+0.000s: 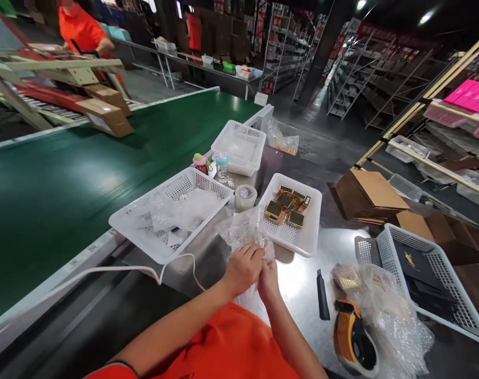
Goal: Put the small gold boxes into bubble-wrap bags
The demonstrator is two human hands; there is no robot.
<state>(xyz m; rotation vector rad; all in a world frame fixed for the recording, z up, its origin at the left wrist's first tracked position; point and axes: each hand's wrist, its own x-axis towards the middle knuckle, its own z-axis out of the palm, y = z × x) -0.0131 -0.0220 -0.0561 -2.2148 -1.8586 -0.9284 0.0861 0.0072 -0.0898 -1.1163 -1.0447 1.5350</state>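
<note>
My left hand (244, 267) and my right hand (268, 280) meet in front of my body, both closed on a piece of clear bubble wrap (243, 227). The wrap spreads out beyond my fingers over the metal table. Whether something lies inside it I cannot make out. Just past it on the right stands a white basket (316, 210) with several gold boxes (286, 200) in it. To the left, another white basket (139, 239) holds crumpled clear plastic (184, 210). A roll of clear tape (246, 196) sits between the two baskets.
At right lie a black cutter (322, 295), an orange tape dispenser (348, 337), more bubble wrap (397, 316), a basket (472, 329) of black items and flattened cartons (371, 195). A green conveyor (156, 142) carrying brown boxes (105, 117) runs along the left. Two people in orange stand beyond.
</note>
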